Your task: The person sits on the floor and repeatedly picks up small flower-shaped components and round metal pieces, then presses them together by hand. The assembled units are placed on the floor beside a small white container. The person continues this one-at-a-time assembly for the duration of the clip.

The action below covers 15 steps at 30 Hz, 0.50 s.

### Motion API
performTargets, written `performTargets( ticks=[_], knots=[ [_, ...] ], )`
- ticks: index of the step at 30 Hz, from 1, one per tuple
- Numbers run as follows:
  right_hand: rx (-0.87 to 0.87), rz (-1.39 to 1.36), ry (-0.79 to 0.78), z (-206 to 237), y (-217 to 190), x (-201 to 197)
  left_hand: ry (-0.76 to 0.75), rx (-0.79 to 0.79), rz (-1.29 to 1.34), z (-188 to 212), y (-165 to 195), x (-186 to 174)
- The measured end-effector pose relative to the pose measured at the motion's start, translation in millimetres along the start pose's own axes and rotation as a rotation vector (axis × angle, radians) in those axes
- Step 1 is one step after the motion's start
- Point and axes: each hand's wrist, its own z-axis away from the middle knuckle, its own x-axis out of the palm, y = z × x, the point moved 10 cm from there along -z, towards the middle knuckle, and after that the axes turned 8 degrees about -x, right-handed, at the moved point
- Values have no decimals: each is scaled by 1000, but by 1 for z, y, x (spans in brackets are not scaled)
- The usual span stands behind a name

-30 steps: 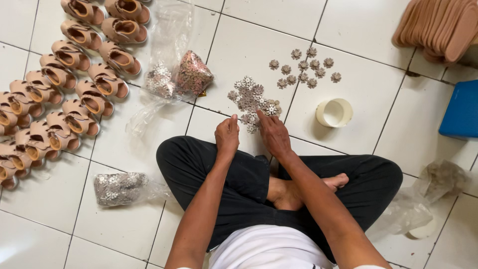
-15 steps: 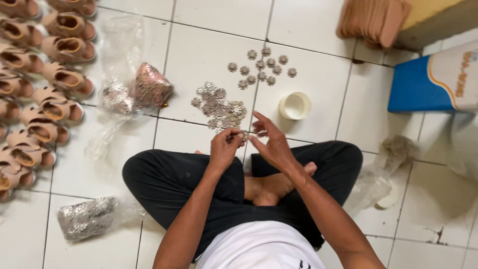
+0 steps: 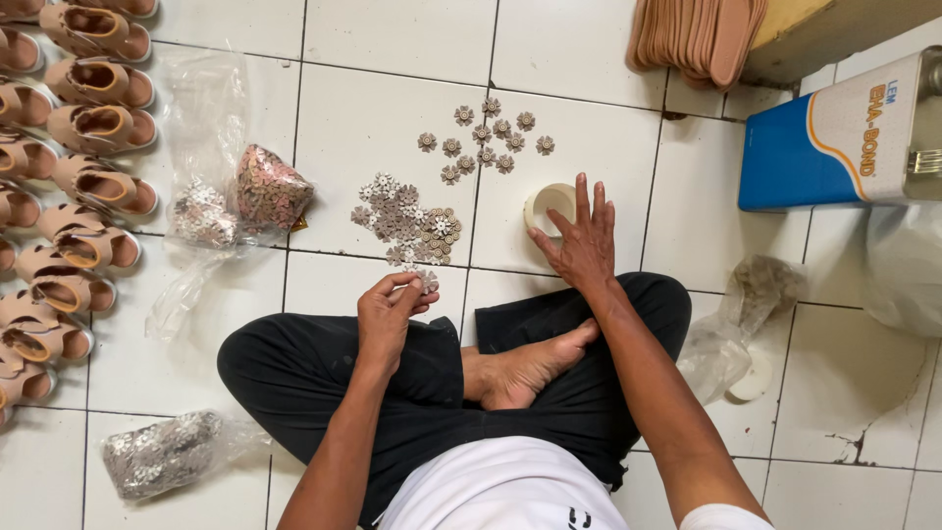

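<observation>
1. Two hands, near zone. L hand (image 3: 390, 312) sits just above the crossed legs (image 3: 324, 378) in black trousers; thumb and fingertips pinch one small flower ornament (image 3: 424, 282). Against 0.5 s ago, when both hands met close together over the lap, the hands are now apart.
2. R hand (image 3: 583, 238) has moved fwd and to the right since that frame. Fingers spread wide, palm down, holding nothing; fingertips overlap the rim of the small white cup (image 3: 549, 204). Judgement: one piece is in hand and the R hand is going to the cup, prob. glue, for it.
3. Mid zone. Loose pile of flower ornaments (image 3: 407, 221) lies on the white tile floor (image 3: 392, 39) just ahead of the L hand, unchanged in place vs. earlier frames.
4. Beyond it, a spaced group of single flowers (image 3: 486, 137), well apart from the pile.
5. Left side: clear bags of ornaments (image 3: 231, 196) and rows of tan sandals (image 3: 88, 118). A bag of silvery pcs (image 3: 162, 451) lies by the left knee.
6. Far right: blue-and-white tin (image 3: 844, 132), stacked insoles (image 3: 702, 39), crumpled plastic (image 3: 751, 304).
7. Obstructions: none between R hand and cup; the pile lies close to the L hand's path.
</observation>
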Motion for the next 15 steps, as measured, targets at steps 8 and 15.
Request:
performTargets(
  ticks=[8, 15],
  knots=[
    [-16, -19, 79, 4, 2, -6, 4, 0, 38, 3, 5, -4],
    [56, -346, 178, 19, 19, -4, -38, -3, 119, 10, 12, 21]
  ],
)
